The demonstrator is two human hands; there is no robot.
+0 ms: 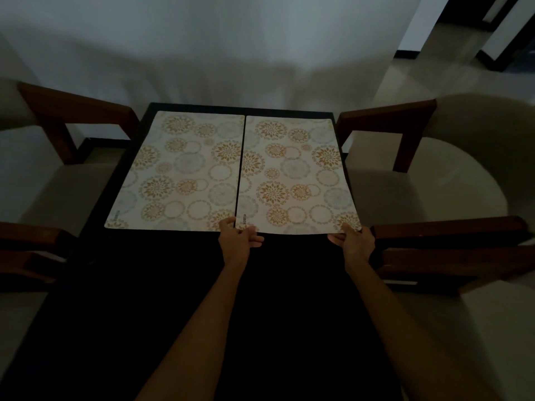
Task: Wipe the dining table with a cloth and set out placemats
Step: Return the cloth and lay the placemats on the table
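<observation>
— Both forearms reach out; left hand (238,237) and right hand (353,240) pinch the right placemat's (295,172) near corners on the dark dining table (173,285).
— An uneven tug could overlap the left placemat (179,169).

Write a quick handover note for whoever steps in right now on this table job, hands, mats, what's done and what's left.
Left hand pinches the near left corner of the right placemat; right hand pinches its near right corner.
Left placemat lies flat on the far half of the dark table; the right one sits beside it, a thin gap between them.
Done: two mats out on the far half.
Left: let go of the right mat. No mats on the near half yet. No cloth is in view, so whether the table was wiped cannot be told.
</observation>
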